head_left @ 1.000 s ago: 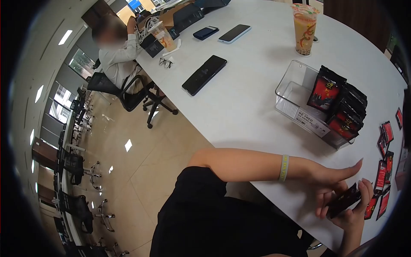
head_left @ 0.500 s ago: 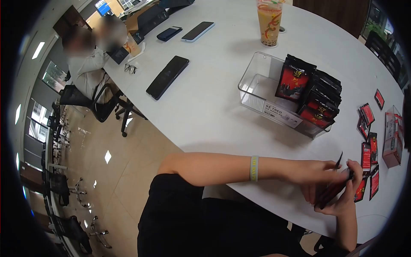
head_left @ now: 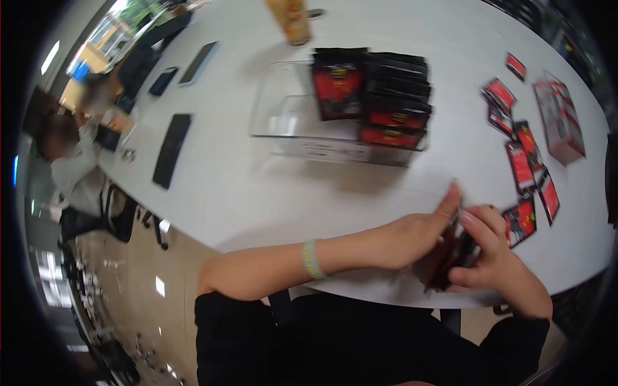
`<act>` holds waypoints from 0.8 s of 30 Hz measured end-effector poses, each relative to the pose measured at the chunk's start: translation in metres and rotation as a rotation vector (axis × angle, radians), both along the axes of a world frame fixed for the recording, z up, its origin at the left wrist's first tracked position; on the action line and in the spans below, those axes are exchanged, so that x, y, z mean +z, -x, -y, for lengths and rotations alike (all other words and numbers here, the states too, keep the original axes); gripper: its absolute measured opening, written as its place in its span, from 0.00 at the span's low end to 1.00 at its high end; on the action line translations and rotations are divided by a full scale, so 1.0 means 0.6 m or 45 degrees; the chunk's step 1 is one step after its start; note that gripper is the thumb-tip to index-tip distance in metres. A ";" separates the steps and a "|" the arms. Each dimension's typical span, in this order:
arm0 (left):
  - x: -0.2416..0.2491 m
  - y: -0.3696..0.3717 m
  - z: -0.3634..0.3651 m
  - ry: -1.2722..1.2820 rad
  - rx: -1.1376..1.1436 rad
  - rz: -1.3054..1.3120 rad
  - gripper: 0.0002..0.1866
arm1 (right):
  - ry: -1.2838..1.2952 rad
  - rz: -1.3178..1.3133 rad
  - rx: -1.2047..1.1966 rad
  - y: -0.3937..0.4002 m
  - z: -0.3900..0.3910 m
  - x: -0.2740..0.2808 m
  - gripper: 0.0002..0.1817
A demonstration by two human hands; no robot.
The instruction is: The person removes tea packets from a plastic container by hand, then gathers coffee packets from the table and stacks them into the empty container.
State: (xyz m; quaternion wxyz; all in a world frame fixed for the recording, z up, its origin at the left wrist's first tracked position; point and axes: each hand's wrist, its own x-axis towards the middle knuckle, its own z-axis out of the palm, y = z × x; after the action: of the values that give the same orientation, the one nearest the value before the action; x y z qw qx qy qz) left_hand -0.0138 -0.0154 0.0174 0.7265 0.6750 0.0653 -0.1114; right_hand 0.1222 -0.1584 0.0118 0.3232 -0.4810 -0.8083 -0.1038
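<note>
Above the near table edge, my two hands hold black-and-red coffee packets [head_left: 451,256] between them. My left hand [head_left: 417,235], with a grey band at the wrist, closes on the packets from the left, thumb pointing up. From the right, my right hand [head_left: 494,248] is wrapped round them; how many there are is hidden. Beyond my hands stands a clear plastic bin [head_left: 273,116], with upright coffee packets [head_left: 398,96] filling its right part. Several small red-and-black sachets [head_left: 520,166] lie loose right of my hands, the lowest one close to my right fingers.
A clear box with red print [head_left: 561,122] stands at the right. Toward the left lie a black phone [head_left: 172,151], a second phone [head_left: 199,63] and a dark wallet-like item [head_left: 163,82]. A drink cup [head_left: 293,22] stands at the back. A person [head_left: 77,174] sits at the far left.
The view has turned, so the bin, phones and sachets appear further left. My left hand has shifted on the packets, its thumb now raised. The packets stay between both hands.
</note>
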 end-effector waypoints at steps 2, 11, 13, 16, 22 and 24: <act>0.004 -0.004 -0.001 0.130 -0.025 -0.197 0.46 | 0.056 -0.062 -0.040 0.006 -0.006 -0.001 0.23; -0.009 0.009 0.005 -0.116 -0.071 0.120 0.45 | -0.010 -0.271 -0.223 0.008 -0.016 -0.005 0.39; -0.011 0.009 0.002 -0.248 -0.131 0.276 0.45 | 0.034 -0.286 -0.197 0.004 -0.016 -0.003 0.40; -0.010 0.011 0.010 -0.448 -0.070 0.447 0.45 | 0.043 -0.267 -0.139 0.006 -0.015 -0.004 0.42; 0.004 0.004 0.031 0.324 -0.093 0.258 0.50 | -0.135 -0.350 -0.146 0.019 -0.016 -0.003 0.43; 0.000 -0.003 0.031 0.360 -0.074 0.247 0.51 | -0.125 -0.284 -0.140 0.013 -0.012 -0.005 0.40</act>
State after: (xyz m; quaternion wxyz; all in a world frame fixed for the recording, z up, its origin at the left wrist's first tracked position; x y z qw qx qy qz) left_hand -0.0123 -0.0338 0.0172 0.8134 0.5754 -0.0409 -0.0750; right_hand 0.1145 -0.1513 0.0087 0.4279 -0.5166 -0.7339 -0.1067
